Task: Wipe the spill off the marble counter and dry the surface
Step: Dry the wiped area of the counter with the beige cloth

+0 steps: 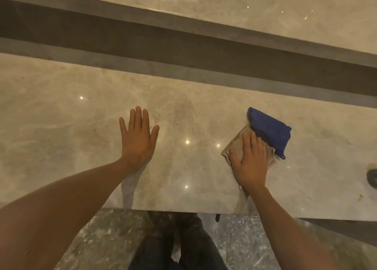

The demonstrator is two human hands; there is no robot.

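A glossy beige marble counter (pixel 61 126) stretches across the view. My left hand (pixel 137 139) lies flat on it, palm down, fingers spread, holding nothing. To the right, my right hand (pixel 250 161) presses flat on a tan cloth (pixel 234 145) spread on the marble. A folded blue cloth (pixel 270 131) lies against the tan one's far edge, just beyond my fingertips. A dull, darker smear (pixel 183 110) shows on the marble between my two hands, slightly farther back.
A dark recessed ledge (pixel 183 51) runs behind the counter, with a second marble surface (pixel 265 10) beyond it. A round dark object (pixel 372 176) sits at the right edge. The counter's near edge drops to a speckled floor (pixel 106 239), where my dark trousers stand.
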